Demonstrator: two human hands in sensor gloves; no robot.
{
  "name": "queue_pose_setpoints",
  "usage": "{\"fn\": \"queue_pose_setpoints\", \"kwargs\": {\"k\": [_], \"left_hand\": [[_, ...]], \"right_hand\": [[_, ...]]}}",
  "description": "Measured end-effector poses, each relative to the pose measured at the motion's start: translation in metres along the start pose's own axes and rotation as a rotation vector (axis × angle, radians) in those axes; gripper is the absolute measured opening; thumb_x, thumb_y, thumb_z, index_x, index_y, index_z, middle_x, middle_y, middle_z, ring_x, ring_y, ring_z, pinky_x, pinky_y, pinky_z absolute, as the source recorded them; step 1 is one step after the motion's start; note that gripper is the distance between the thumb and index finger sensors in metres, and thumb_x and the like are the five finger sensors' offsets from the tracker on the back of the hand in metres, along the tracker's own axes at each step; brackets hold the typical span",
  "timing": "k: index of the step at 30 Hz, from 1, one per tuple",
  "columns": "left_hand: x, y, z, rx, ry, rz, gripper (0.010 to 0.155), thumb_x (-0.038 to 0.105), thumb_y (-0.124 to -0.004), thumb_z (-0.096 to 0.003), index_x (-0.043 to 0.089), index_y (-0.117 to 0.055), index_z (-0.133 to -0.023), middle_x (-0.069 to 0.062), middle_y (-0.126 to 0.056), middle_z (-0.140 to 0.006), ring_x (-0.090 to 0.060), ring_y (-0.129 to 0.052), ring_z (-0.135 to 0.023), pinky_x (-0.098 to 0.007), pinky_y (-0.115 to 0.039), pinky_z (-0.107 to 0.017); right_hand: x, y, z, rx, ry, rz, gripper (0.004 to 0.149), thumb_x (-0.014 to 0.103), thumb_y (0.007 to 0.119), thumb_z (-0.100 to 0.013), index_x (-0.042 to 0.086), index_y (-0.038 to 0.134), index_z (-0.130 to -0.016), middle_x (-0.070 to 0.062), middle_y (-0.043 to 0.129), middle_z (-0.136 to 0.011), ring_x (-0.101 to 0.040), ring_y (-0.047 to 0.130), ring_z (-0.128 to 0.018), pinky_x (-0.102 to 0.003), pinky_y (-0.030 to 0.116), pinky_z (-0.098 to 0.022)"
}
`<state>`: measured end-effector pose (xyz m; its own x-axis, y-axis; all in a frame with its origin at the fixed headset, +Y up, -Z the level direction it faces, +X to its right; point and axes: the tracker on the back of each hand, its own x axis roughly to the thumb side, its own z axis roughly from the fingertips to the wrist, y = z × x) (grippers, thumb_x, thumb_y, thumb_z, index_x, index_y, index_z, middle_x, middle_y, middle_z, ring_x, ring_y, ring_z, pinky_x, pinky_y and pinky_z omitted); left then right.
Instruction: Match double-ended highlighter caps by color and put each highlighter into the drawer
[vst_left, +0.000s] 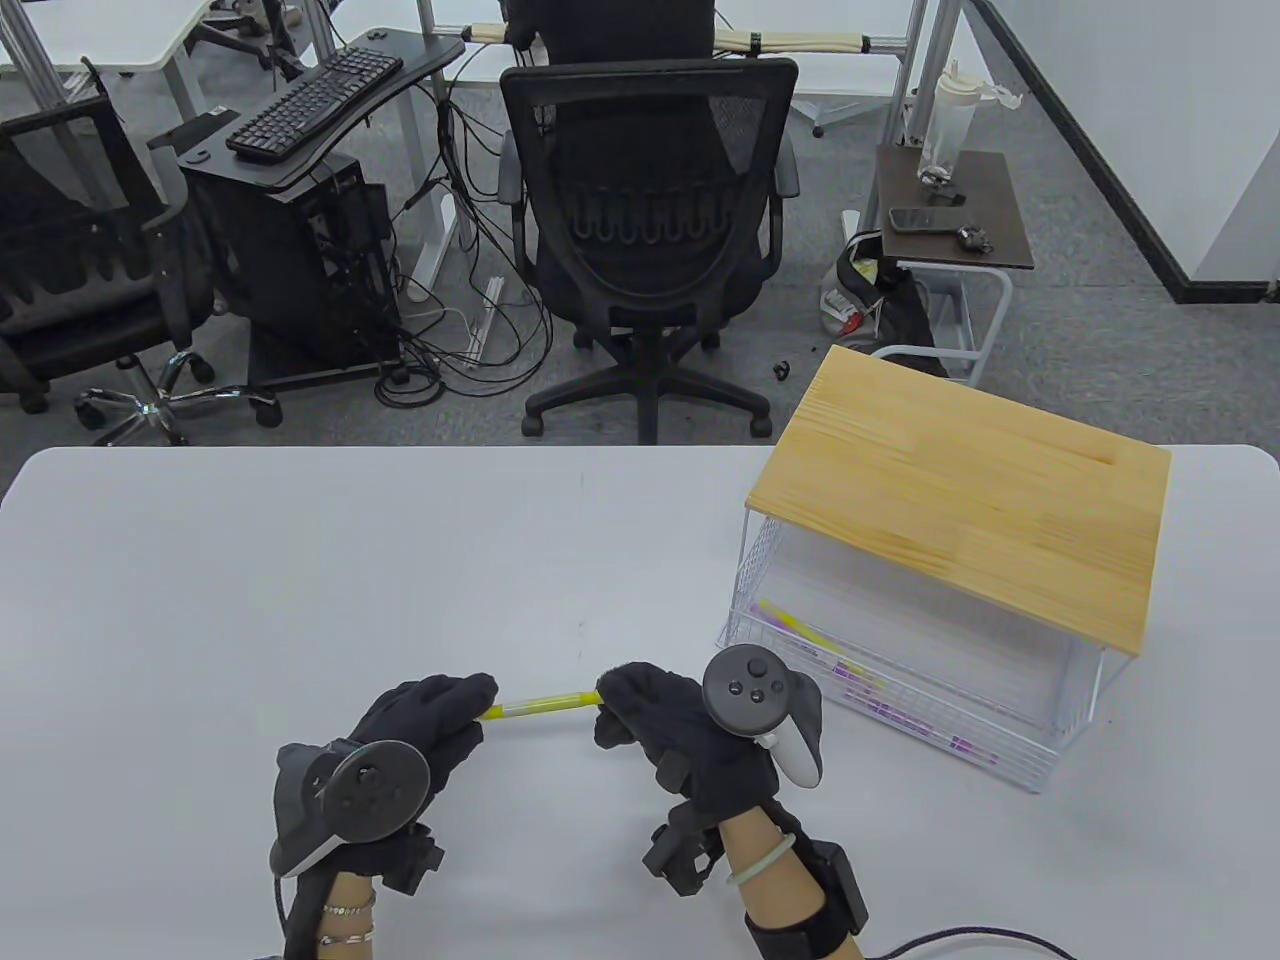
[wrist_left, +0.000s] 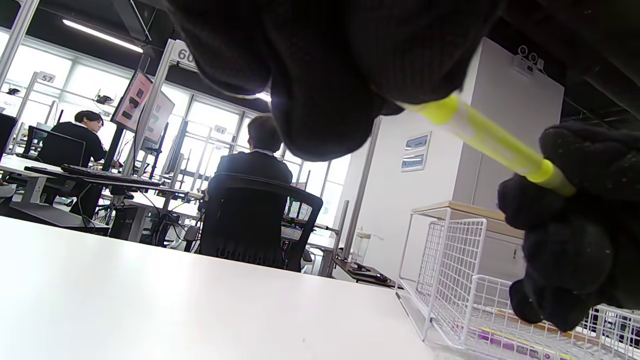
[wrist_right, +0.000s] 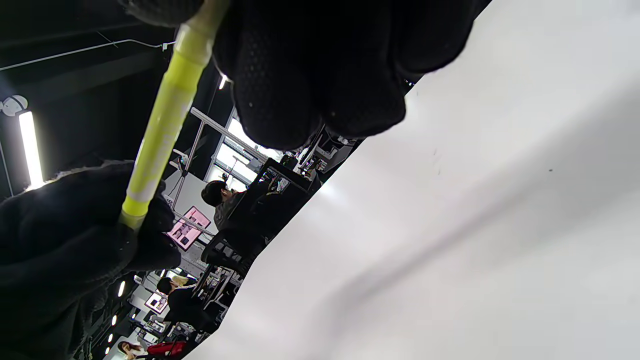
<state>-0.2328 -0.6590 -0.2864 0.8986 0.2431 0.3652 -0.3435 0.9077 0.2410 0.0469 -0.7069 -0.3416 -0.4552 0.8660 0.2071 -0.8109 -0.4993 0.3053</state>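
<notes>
A yellow highlighter (vst_left: 540, 704) is held level above the table between both hands. My left hand (vst_left: 440, 712) grips its left end, and my right hand (vst_left: 645, 700) grips its right end. Both ends are hidden inside the gloved fingers. In the left wrist view the yellow highlighter (wrist_left: 487, 140) runs from my left fingers (wrist_left: 320, 100) to my right fingers (wrist_left: 575, 200). In the right wrist view the highlighter (wrist_right: 165, 120) slants down to the left hand (wrist_right: 65, 230). The white wire drawer (vst_left: 900, 700) stands pulled out at the right, with several highlighters (vst_left: 800, 630) inside.
A wooden board (vst_left: 960, 490) tops the wire drawer unit at the right of the white table (vst_left: 300, 580). A black office chair (vst_left: 650, 220) stands beyond the table's far edge. People sit at desks in the background of the wrist views.
</notes>
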Motion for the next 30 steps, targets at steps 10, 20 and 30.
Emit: {"fn": "queue_pose_setpoints", "kwargs": {"k": [10, 20, 30], "left_hand": [[-0.015, -0.021, -0.005, -0.107, 0.098, -0.092, 0.061, 0.044, -0.077, -0.0430, 0.033, -0.071, -0.102, 0.001, -0.080, -0.106, -0.019, -0.094, -0.087, -0.056, -0.067, -0.073], [-0.036, -0.054, -0.011, -0.230, 0.180, -0.176, 0.061, 0.050, -0.070, -0.0455, 0.036, -0.067, -0.105, 0.002, -0.073, -0.114, -0.030, -0.080, -0.101, -0.063, -0.057, -0.075], [-0.042, -0.071, -0.013, -0.336, 0.208, -0.240, 0.070, 0.056, -0.066, -0.0446, 0.037, -0.055, -0.111, -0.002, -0.058, -0.123, -0.042, -0.062, -0.109, -0.069, -0.048, -0.074]], "right_hand": [[0.005, -0.013, 0.004, -0.016, -0.051, -0.045, 0.046, 0.045, 0.062, -0.064, 0.022, 0.060, -0.103, 0.000, 0.085, -0.090, -0.032, 0.084, -0.083, -0.061, 0.054, -0.077], [0.030, -0.051, 0.034, -0.236, -0.103, 0.062, 0.043, 0.029, 0.073, -0.061, 0.022, 0.064, -0.102, -0.007, 0.085, -0.092, -0.038, 0.085, -0.082, -0.065, 0.057, -0.072], [0.017, -0.143, 0.085, -0.636, 0.173, 0.587, 0.042, 0.024, 0.072, -0.060, 0.024, 0.065, -0.101, -0.010, 0.082, -0.098, -0.040, 0.084, -0.084, -0.067, 0.057, -0.071]]}}
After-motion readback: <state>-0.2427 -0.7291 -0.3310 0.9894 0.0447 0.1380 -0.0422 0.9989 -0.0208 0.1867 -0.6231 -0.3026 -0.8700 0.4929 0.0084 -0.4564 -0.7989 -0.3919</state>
